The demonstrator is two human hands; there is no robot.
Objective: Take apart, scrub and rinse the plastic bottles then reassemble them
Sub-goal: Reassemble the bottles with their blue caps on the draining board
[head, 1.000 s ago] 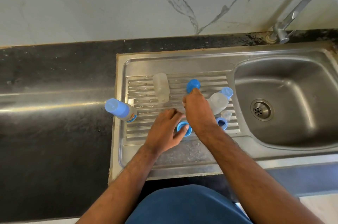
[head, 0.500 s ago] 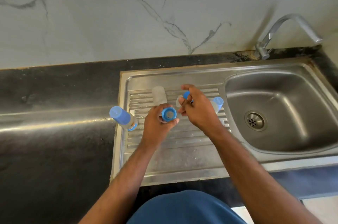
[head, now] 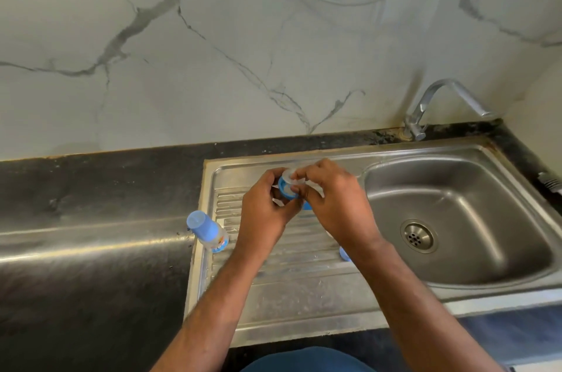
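Hands meet above the ribbed drain board (head: pixel 282 289) of the steel sink, near the middle of the view. Your left hand (head: pixel 264 213) curls its fingers around a blue ring (head: pixel 287 191), a screw part of a bottle. Your right hand (head: pixel 337 207) pinches a small clear plastic piece (head: pixel 290 174) that sits right at the top of the blue ring. The two pieces touch, and blur makes it hard to tell how far one sits in the other. Both hands grip tight; no fingers hang loose.

At 9 o'clock from your hands stands a small bottle (head: pixel 213 236) with a blue cap (head: pixel 199 222) on it. It sits at the left edge of the drain board, just beside the dark tabletop (head: pixel 91 250). The bottle leans toward the camera's left because of the wide lens.

A bit of another blue part (head: pixel 344 253) peeks out under your right wrist, at 5 o'clock from your hands. One more blue bit (head: pixel 307 205) shows just under your right fingers. You cannot tell what each one is.

The sink bowl (head: pixel 486 219) lies at 3 o'clock, with its round drain (head: pixel 418 235) in the bottom. The tap (head: pixel 431 104) stands at 1 o'clock, by the marble wall (head: pixel 213 52).
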